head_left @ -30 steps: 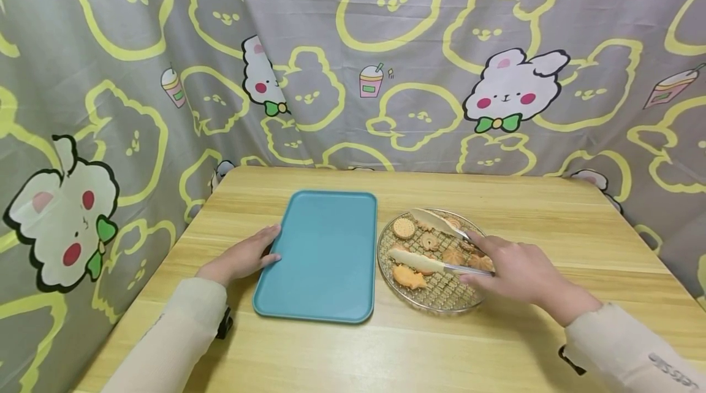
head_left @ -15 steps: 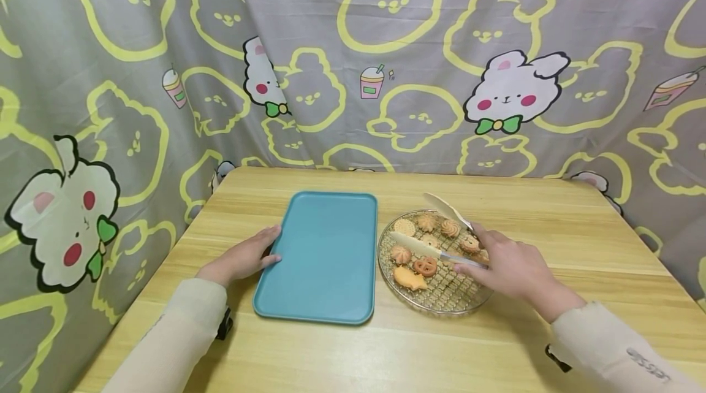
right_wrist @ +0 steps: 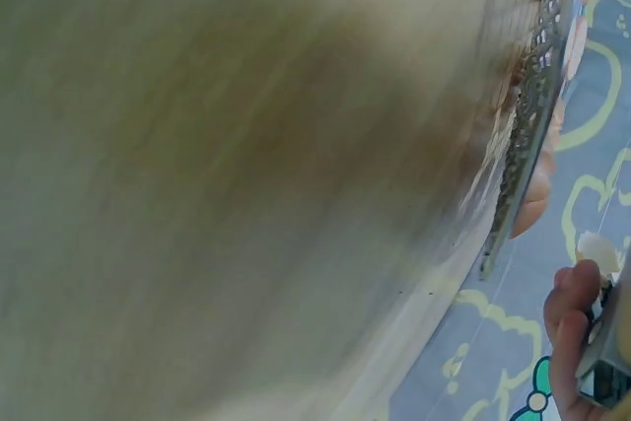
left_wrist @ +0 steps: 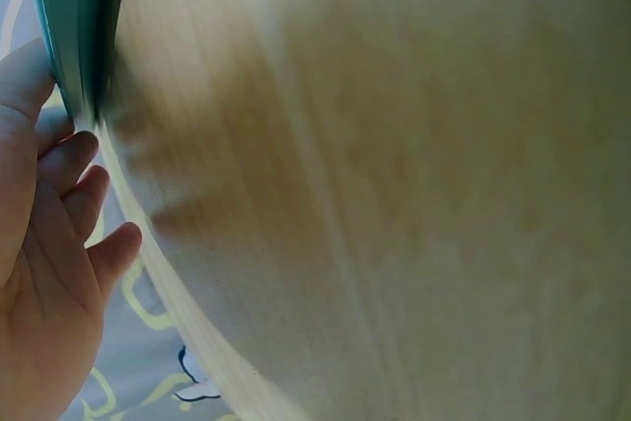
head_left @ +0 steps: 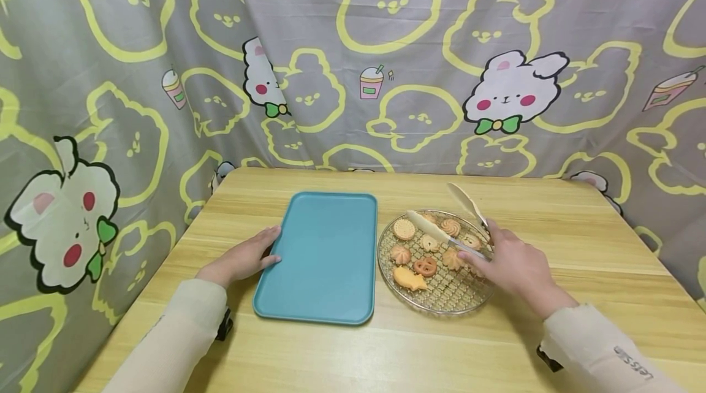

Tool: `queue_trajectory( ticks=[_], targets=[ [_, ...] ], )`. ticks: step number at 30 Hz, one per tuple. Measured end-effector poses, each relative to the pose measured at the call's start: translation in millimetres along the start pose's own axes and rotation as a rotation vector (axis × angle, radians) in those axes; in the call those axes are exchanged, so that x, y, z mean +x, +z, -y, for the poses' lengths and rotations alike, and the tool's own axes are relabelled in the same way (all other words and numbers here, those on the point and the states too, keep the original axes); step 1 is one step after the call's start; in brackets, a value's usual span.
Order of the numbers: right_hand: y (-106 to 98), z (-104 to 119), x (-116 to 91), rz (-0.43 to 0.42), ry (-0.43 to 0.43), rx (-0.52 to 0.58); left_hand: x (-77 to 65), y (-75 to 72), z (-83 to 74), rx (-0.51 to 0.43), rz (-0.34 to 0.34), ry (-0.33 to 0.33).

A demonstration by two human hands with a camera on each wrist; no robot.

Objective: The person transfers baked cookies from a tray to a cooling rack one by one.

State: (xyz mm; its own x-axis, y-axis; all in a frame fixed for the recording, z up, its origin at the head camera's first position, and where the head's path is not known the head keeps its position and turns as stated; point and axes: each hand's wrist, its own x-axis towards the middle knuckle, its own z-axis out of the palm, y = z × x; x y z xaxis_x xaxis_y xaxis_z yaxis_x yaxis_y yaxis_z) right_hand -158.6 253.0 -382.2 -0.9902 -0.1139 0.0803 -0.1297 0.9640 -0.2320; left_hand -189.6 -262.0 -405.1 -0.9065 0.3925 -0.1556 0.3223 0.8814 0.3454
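In the head view, my left hand [head_left: 245, 256] touches the left rim of a teal rectangular tray [head_left: 322, 258] with thumb and fingertips, its fingers relaxed. My right hand [head_left: 521, 264] holds metal tongs [head_left: 436, 230] with cream-coloured tips. The tongs' two arms are spread apart over the far right part of a round wire rack [head_left: 449, 298], with nothing pinched between them. Several cookies lie on the rack, among them a fish-shaped cookie [head_left: 409, 279], a pretzel-shaped cookie [head_left: 425, 267], a round cookie [head_left: 404, 229] and a swirled cookie [head_left: 450, 227]. The tongs and hand partly hide others.
Tray and rack stand side by side on a light wooden table [head_left: 353, 356], a narrow gap between them. A grey curtain [head_left: 331, 25] with yellow cartoon outlines hangs behind the table and along its sides. From the right wrist view, the rack [right_wrist: 532, 115] appears raised above the tabletop.
My right hand has drawn the spread tongs back to the right and turned them, uncovering the cookies at the rack's left. My left hand and the tray have stayed in place.
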Motion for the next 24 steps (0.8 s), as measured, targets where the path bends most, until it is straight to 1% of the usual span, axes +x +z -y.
queue_trajectory(
  ticks=[5,9,19,24],
  targets=[
    [1.5,-7.2,-1.1,-0.01,0.059,0.024,1.3,0.9,0.7,-0.001,0.0,-0.005],
    [1.4,-13.3,-2.3,-0.021,0.087,0.031,1.8,0.7,-0.2,0.002,0.002,-0.008],
    [0.6,-31.9,-7.4,-0.01,0.183,0.038,0.6,-0.2,-1.5,0.014,-0.003,0.006],
    [0.2,-41.4,-11.6,-0.016,0.21,0.039,0.3,-0.1,-2.0,0.008,-0.01,0.011]
  ],
)
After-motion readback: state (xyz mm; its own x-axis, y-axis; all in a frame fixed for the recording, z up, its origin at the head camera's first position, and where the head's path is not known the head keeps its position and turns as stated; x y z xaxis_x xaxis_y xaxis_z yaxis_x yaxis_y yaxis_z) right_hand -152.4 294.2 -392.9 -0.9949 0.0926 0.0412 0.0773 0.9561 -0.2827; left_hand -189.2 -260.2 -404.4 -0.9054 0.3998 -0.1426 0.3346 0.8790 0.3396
